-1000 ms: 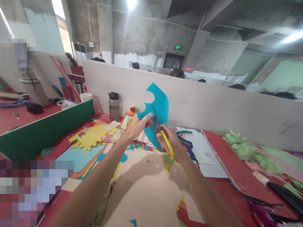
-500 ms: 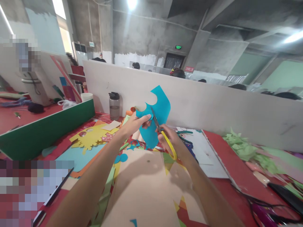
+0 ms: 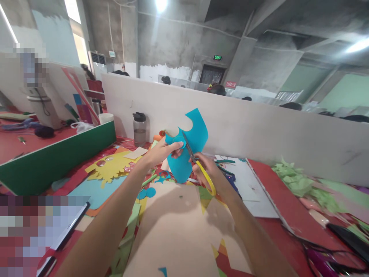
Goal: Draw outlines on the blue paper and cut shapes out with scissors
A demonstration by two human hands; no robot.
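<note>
Your left hand (image 3: 161, 152) is clamped on the blue sheet (image 3: 197, 132), thumb on top and fingers curled behind it. The sheet is held up in front of you, above the far end of the beige board (image 3: 173, 227) and before the white panel (image 3: 259, 130). Its upper left edge has rounded bites in it, and its lower part hangs below your fingers.

Your right hand (image 3: 206, 166) is wrapped around the yellow handle of the scissors (image 3: 208, 180). Their blades point up and to the left, lying across the sheet just beside your left thumb; you cannot tell how far apart the blades are.

Two blue discs (image 3: 150, 192) overlap at the far left corner of the board, near your left forearm, with a blue star (image 3: 160, 180) just beyond them. Close to you on the board lie a small blue scrap (image 3: 163, 271) and, to the right, a red scrap (image 3: 222, 256).

To your left, yellow paper (image 3: 111, 165) lies partly over light blue paper (image 3: 100, 190). Farther back, a bottle (image 3: 140, 130) stands upright near the panel. To your right, past your right hand, are pliers (image 3: 226, 162), and farther right crumpled green paper (image 3: 294, 181).
</note>
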